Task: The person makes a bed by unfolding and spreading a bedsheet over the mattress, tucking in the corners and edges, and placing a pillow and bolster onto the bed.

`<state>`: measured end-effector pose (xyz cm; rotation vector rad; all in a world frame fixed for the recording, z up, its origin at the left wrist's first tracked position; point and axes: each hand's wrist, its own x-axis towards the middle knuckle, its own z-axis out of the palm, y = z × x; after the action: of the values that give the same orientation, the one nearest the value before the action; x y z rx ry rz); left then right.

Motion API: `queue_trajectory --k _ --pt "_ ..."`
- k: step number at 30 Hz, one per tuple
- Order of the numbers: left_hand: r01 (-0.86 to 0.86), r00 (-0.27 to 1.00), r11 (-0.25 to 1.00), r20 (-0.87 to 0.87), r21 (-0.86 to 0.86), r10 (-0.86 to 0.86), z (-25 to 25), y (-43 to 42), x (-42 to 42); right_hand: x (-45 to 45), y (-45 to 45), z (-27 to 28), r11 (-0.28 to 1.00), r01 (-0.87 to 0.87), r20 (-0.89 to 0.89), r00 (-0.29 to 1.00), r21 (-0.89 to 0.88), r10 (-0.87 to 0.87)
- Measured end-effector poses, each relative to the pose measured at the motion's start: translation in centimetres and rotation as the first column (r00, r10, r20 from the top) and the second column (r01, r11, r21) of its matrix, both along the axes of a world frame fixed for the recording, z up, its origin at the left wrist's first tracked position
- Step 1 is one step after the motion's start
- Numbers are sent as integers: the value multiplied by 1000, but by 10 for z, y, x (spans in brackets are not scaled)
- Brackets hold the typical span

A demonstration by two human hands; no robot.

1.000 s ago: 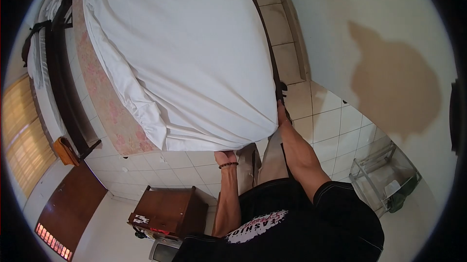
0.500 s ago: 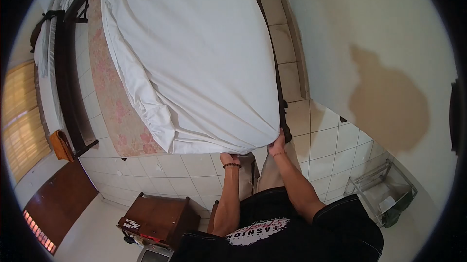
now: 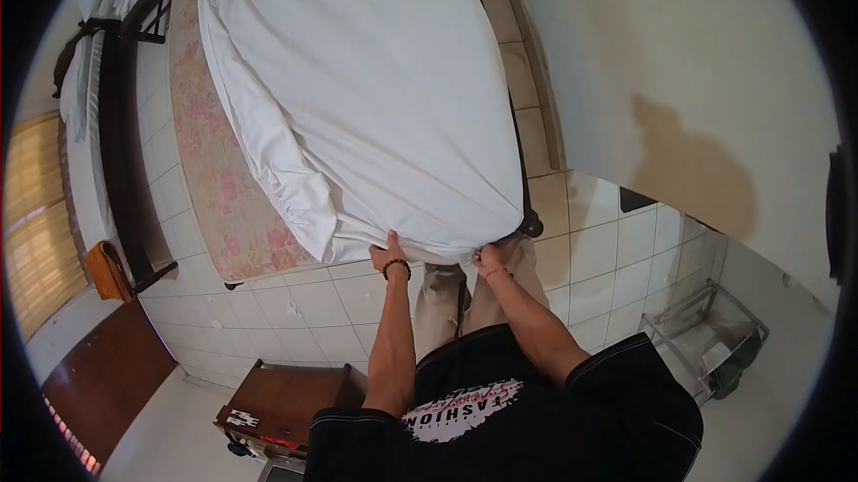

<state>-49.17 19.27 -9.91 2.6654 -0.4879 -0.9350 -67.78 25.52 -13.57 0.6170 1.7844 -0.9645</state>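
1. Over the mattress [image 3: 219,169], seen in the head view, lies the white sheet [image 3: 384,97]; it covers the middle and the right edge, while along the left edge a strip of pink flowered cloth is bare.
2. About the middle of the near edge, the left hand [image 3: 387,255] is clamped on the sheet, the thumb above and pointing forward; its lower fingers are mostly hidden. Dark beads [image 3: 396,268] go around this wrist.
3. Toward the near right corner, the right hand [image 3: 490,258] has its fingers curled and clamped on the border of the same sheet. Both hands are well apart from each other.
4. From the near right corner, long folds run across the sheet; toward the near left corner, its side is gathered in thick wrinkles, with the flowered cloth showing just beside.
5. Just outside the near right corner is a dark round post [image 3: 531,225].
6. Below the near edge stand the person's legs in beige trousers [image 3: 438,308], on pale floor tiles.
7. Well apart from the left edge is another bed [image 3: 121,160], with a brown item [image 3: 110,270] at its near end; what it is, I cannot tell.
8. Behind the near left corner is a brown cabinet [image 3: 286,393]; on the right side, near the wall [image 3: 626,35], stands a metal rack [image 3: 738,308].
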Motion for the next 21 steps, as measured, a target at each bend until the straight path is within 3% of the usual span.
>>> queue_trajectory --k 2,3,4,6,7,9,10,12,14,15,16,18,19,20,21 --pt "67 997 994 -42 -82 -71 0 8 7 19 6 -22 984 155 149 979 -89 -140" --pt "107 994 988 -23 -114 -110 2 9 9 17 16 -45 938 340 349 888 -63 -298" --pt "146 989 978 -4 -147 -148 2 10 11 16 20 -43 936 347 349 886 -59 -306" --pt "178 983 974 -10 -142 -182 1 8 14 16 24 -40 875 351 99 936 -334 -338" --pt "160 984 978 -53 -131 -168 0 7 16 18 13 -18 872 358 97 933 -333 -346" --pt "145 982 983 -103 -112 -157 -7 10 19 18 -18 44 973 -31 -289 957 -230 -38" --pt "185 976 980 -102 -68 -191 -11 8 21 15 -17 42 973 -29 -293 955 -228 -41" --pt "224 968 974 -105 -29 -226 -19 -1 22 7 -19 38 958 -95 -39 995 -270 87" --pt "172 983 956 -106 237 -150 -11 -15 16 13 -22 31 959 -44 -60 998 -280 28" --pt "204 976 943 -132 263 -174 -7 -19 15 16 -22 29 954 11 -78 996 -300 -36" --pt "202 976 945 -131 257 -173 -6 -16 17 17 -15 18 952 8 -78 996 -306 -34" --pt "228 966 940 -180 255 -185 -7 -16 23 20 -10 -8 863 0 -311 933 -505 -183" --pt "292 946 931 -209 217 -248 -4 -13 29 22 -10 3 857 -2 -305 935 -515 -181" --pt "288 948 935 -203 206 -247 -16 -6 39 21 -13 25 867 132 -198 947 -480 -253" --pt "208 904 977 -390 48 -174 -41 5 51 21 -15 38 865 259 -93 940 -430 -327"
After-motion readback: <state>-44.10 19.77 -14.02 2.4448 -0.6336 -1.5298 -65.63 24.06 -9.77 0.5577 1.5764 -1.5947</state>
